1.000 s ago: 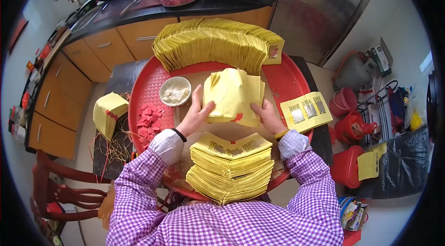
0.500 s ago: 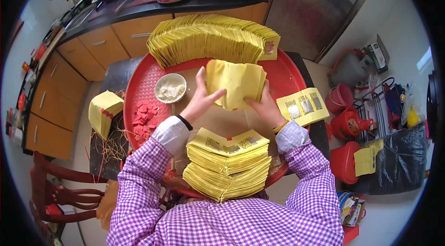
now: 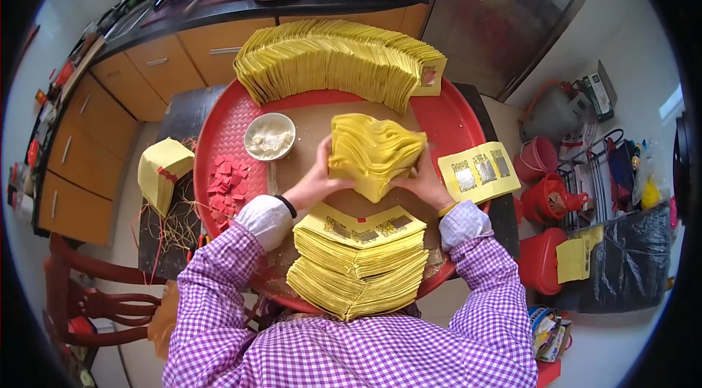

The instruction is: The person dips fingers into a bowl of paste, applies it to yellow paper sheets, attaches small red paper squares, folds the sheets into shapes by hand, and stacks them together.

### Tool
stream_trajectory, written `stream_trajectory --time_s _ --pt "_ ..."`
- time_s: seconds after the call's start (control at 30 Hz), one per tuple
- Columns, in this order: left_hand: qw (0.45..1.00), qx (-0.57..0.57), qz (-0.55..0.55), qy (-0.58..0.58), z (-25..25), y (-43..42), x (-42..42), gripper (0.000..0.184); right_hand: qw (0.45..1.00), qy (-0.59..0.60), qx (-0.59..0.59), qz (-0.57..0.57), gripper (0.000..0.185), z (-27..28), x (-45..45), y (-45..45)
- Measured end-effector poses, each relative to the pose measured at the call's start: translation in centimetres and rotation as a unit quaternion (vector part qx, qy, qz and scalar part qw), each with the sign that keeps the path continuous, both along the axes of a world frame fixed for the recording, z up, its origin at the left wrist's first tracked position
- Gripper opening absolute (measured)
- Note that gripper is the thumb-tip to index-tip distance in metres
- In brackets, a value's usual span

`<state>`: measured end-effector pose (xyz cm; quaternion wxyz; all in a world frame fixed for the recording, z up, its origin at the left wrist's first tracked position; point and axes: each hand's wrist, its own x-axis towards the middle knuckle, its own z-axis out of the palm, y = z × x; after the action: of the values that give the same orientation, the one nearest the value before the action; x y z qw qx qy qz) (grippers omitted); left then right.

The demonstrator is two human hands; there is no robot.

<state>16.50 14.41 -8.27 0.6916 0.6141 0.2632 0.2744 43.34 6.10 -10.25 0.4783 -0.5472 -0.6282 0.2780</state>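
Between my two hands is a thick bundle of yellow paper [image 3: 374,150], its layered edges fanned and curved. My left hand [image 3: 319,177] grips its left side, and my right hand [image 3: 426,182] its right side. Below it, near my body, stands a folded stack of yellow paper [image 3: 360,264] with printed patches and a small red piece on top. A white bowl of pale paste [image 3: 270,136] and a pile of red paper squares [image 3: 227,187] lie to the left on the red round tray [image 3: 219,121].
A long curved row of yellow folded papers [image 3: 329,62] spans the tray's far side. Printed yellow sheets [image 3: 479,172] lie at the right. A yellow bundle [image 3: 165,174] and loose strings [image 3: 175,231] are at the left. A chair [image 3: 95,300] stands at the lower left.
The yellow bundle in my hands has gone from a smooth face showing to layered edges showing. Both hands still hold it, a little lower than half a second ago.
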Motion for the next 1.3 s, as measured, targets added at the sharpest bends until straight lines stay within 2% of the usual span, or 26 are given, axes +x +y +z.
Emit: stream_trajectory --time_s 0.2,0.33,0.5,0.67,0.7,0.83,0.87,1.03,1.2,1.3 --pt "0.995 0.092 0.03 -0.038 3.2 0.0 1.9 0.108 0.992 0.109 -0.05 -0.031 0.091 4.8 -2.3 0.5" --pt "0.997 0.079 -0.001 0.003 -1.4 0.1 -0.6 0.109 0.99 0.053 -0.063 0.113 0.089 3.9 -2.1 -1.2" --pt "0.991 0.127 0.033 -0.019 2.6 0.0 1.8 0.11 0.983 0.164 -0.079 0.027 0.091 8.2 -5.2 -1.6" --pt "0.998 0.042 0.013 -0.034 0.7 0.3 -1.0 0.11 0.977 0.18 -0.085 0.08 0.09 4.1 -1.9 -1.9" --pt "0.999 0.04 0.012 -0.033 0.7 0.1 -0.6 0.11 0.977 0.18 -0.087 0.079 0.09 4.5 -2.3 -1.9" --pt "0.985 0.174 0.019 0.002 1.4 -1.2 2.3 0.109 0.996 0.051 -0.063 0.036 0.088 7.2 -4.4 -1.1" --pt "0.984 0.175 0.021 0.001 1.2 -1.0 1.9 0.109 0.996 0.05 -0.062 0.037 0.088 6.9 -4.0 -0.9" --pt "0.996 0.083 0.002 -0.016 -0.2 0.3 -0.2 0.104 0.978 0.131 -0.146 0.072 0.086 3.2 -0.3 -0.4" --pt "0.999 0.04 0.033 0.002 2.9 -1.3 1.7 0.095 0.977 0.044 -0.21 0.007 0.072 3.8 -1.8 0.4" --pt "0.997 0.021 0.048 -0.056 1.5 -1.2 0.5 0.088 0.999 -0.01 0.032 -0.006 0.055 4.1 -3.0 0.0"
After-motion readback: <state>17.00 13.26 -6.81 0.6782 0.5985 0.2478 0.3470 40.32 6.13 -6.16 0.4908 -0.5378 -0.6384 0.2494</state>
